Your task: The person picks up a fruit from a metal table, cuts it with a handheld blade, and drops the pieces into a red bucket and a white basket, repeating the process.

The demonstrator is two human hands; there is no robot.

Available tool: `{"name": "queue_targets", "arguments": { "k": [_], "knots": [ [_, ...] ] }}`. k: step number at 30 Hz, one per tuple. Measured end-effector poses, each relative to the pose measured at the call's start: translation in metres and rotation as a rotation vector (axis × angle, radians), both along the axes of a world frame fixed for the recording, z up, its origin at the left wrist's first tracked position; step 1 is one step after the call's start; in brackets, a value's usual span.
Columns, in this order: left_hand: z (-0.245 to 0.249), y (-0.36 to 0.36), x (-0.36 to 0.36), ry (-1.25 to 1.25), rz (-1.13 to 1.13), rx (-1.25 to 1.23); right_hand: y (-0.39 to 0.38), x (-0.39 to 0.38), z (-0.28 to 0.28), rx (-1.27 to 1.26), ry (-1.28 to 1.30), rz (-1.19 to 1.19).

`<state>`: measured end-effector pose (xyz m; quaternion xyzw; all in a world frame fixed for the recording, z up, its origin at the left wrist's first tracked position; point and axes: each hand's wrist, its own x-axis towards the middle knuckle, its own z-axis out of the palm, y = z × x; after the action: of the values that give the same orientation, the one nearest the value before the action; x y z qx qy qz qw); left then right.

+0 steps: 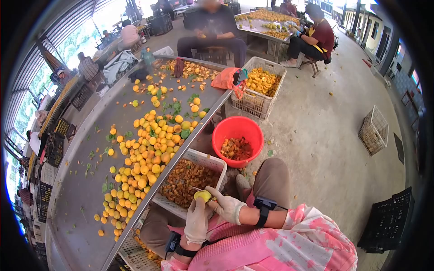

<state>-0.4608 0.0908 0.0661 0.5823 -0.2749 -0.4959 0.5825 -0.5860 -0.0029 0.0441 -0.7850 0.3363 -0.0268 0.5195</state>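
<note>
The left hand (197,223), gloved, is nearly closed, its fingertips pinching 1 yellow-green fruit (202,195) from below. The right hand (228,207), also gloved, bends in from the other side, thumb by the fruit; I cannot tell how tightly its fingers close. A thin pale sliver (195,188) beyond the fruit looks like a blade, probably the right hand's.

The fruit sits between the 2 hands, over the near end of the crate (208,159) of brown pieces. If this is a cut, it should go best with the left fingertips low and clear of the edge, the fruit turned against a steady blade in short, light strokes. Gloves may slip on wet skin, so a firm but gentle pinch seems wise. Working over the crate should catch drips and scraps.

The blade's handle, if there is 1, is out of sight, as are most right fingers and the fruit's underside. Any cut line is too small to make out. The lower crate (129,250) is partly covered by the table (97,131) and legs.
</note>
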Motion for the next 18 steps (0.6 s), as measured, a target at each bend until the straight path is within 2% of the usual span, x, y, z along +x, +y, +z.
{"name": "queue_targets", "arguments": {
  "k": [1,2,4,7,9,11,13,18],
  "knots": [
    [0.002,-0.003,0.000,0.220,0.055,0.032,-0.002,0.000,0.000,-0.004,-0.054,-0.004],
    [0.004,-0.004,0.000,0.219,0.054,0.018,-0.003,-0.003,0.002,0.002,-0.060,-0.018],
    [0.005,-0.002,-0.002,-0.002,0.046,0.027,-0.006,-0.005,0.014,0.020,-0.099,-0.010],
    [0.008,-0.002,-0.005,0.050,0.094,0.002,-0.012,-0.003,0.015,0.108,-0.179,0.022],
    [0.008,-0.002,-0.005,0.016,0.077,-0.021,-0.014,0.001,-0.001,0.081,-0.545,0.041],
    [0.013,-0.001,-0.007,0.009,0.068,-0.017,-0.019,0.001,0.005,0.123,-0.630,0.086],
    [0.012,0.001,-0.009,0.034,0.070,-0.070,-0.020,0.001,0.013,0.026,-0.634,0.131],
    [0.008,0.011,-0.003,-0.004,0.058,-0.166,-0.013,0.000,0.035,0.114,-0.543,0.162]
  ]
}}
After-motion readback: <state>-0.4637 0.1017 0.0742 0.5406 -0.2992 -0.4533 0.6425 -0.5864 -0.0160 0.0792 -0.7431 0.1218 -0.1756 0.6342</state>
